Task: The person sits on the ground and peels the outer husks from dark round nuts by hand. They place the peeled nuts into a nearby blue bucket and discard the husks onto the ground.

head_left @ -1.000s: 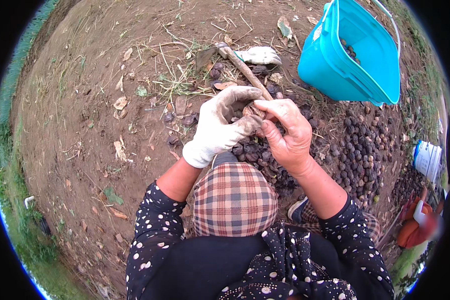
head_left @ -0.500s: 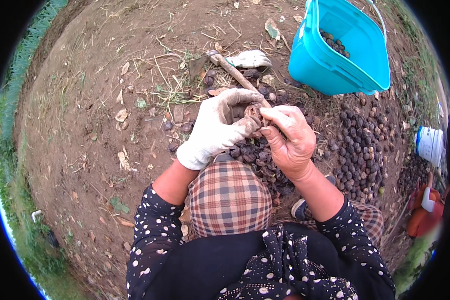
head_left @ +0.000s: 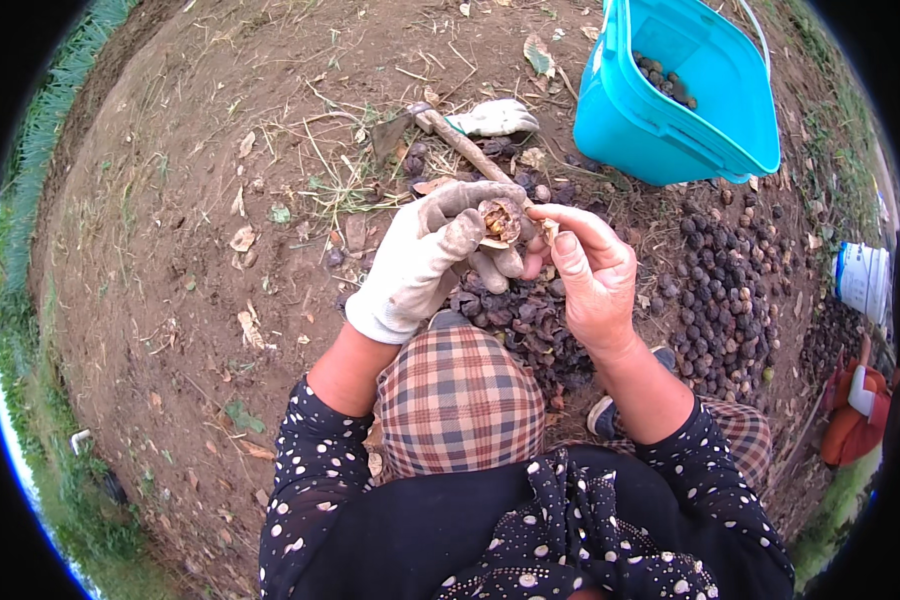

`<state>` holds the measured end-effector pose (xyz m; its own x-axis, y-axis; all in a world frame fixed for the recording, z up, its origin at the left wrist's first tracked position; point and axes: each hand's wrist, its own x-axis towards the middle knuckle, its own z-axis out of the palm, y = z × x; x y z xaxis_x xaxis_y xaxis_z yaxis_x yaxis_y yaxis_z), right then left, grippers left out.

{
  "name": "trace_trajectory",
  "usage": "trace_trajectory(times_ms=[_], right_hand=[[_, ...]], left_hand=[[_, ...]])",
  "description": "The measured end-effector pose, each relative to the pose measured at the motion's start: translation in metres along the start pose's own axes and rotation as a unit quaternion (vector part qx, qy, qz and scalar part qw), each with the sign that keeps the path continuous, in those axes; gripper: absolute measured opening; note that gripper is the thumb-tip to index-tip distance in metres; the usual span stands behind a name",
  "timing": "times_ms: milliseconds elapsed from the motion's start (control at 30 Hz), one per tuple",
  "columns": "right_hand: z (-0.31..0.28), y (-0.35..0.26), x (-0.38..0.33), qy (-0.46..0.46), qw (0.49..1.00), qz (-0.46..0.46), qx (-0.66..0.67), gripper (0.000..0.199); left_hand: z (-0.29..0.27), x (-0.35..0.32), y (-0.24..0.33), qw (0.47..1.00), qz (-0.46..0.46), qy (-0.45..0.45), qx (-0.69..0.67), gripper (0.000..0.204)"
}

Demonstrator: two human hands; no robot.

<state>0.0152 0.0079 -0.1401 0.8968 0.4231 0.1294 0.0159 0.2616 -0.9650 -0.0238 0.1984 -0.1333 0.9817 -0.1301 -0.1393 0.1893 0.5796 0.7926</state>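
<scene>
My left hand (head_left: 415,255), in a white work glove with soiled fingers, grips a walnut (head_left: 500,219) whose shell is broken, with the yellowish-brown inside facing up. Beside it my bare right hand (head_left: 598,275) pinches a small pale shell piece (head_left: 550,231) between thumb and forefinger. Its other fingers are partly hidden near the glove's fingertips. Beneath both hands lies a heap of dark husks (head_left: 530,325). A tool's wooden handle (head_left: 465,150) slants across the ground just beyond the left glove.
A turquoise bucket (head_left: 620,125) with some walnuts inside stands at the far right. Many dark walnuts (head_left: 725,300) are spread right of my hands. A white glove (head_left: 495,118) lies past the handle. At the right edge are a white bucket (head_left: 862,280) and an orange-red object (head_left: 852,420).
The walnut has turned so its broken inside shows. My right hand has drawn slightly away from it with a pale shell piece, and its fingers have shifted.
</scene>
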Motion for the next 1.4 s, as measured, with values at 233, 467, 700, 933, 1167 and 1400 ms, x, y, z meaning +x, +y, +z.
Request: trace_trajectory(times_ms=[233,467,700,933,1167,1400], right_hand=[[-0.003,-0.006,-0.004,-0.038,0.999,-0.001,-0.032,0.027],[0.0,-0.008,-0.003,-0.058,0.985,-0.071,-0.148,0.038],[0.009,-0.002,-0.007,-0.024,0.981,-0.044,-0.188,0.026],[0.023,-0.01,-0.009,0.009,0.993,0.12,0.004,0.032],[0.03,-0.01,-0.01,0.079,0.996,-0.013,-0.025,0.013],[0.031,-0.017,-0.012,0.05,0.954,-0.174,-0.238,0.017]], left_hand=[[0.005,-0.005,0.005,1.0,-0.011,0.012,0.021,0.074],[0.013,-0.01,0.007,0.996,-0.013,0.007,0.085,0.087],[0.023,-0.011,0.008,0.989,0.007,0.011,0.148,0.077],[0.017,-0.012,0.003,0.991,0.001,0.016,0.13,0.071],[0.019,-0.025,0.01,0.987,0.032,0.02,0.154,0.057],[0.035,-0.029,0.023,0.824,0.216,0.012,0.524,0.062]])
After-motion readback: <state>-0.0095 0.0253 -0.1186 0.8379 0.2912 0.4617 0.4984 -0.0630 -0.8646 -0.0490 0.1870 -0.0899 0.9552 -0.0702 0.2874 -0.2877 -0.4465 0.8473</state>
